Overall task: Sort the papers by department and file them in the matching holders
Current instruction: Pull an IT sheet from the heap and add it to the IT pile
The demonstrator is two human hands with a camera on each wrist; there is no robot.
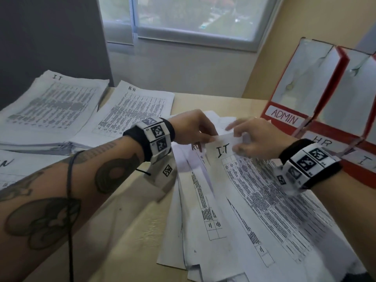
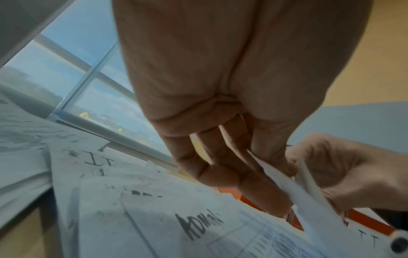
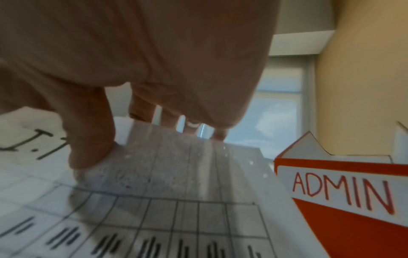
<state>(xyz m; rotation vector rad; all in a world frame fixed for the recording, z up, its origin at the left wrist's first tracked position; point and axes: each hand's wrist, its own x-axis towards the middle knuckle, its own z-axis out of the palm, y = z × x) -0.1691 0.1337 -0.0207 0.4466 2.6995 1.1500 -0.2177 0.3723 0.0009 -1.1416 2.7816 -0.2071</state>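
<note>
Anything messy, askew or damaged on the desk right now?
The unsorted papers under both hands are fanned out crookedly, not squared. The ADMIN holder has cracked-looking marks on its white side. The sorted I.T pile and H.R pile lie flat.

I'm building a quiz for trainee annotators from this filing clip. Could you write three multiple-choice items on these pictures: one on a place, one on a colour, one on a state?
1. Where does the sorted I.T pile lie?
A. far left of the desk
B. inside a holder
C. on the window sill

2. What colour is the ADMIN holder around its label?
A. blue
B. red
C. green

3. What is happening to the I.T sheet?
A. it lies untouched
B. both hands pinch its top edge
C. it is crumpled into a ball

Answers:
1 A, it lies left of the H.R pile.
2 B, red frames the white label.
3 B, left hand and right hand each have a grip on it.
</note>
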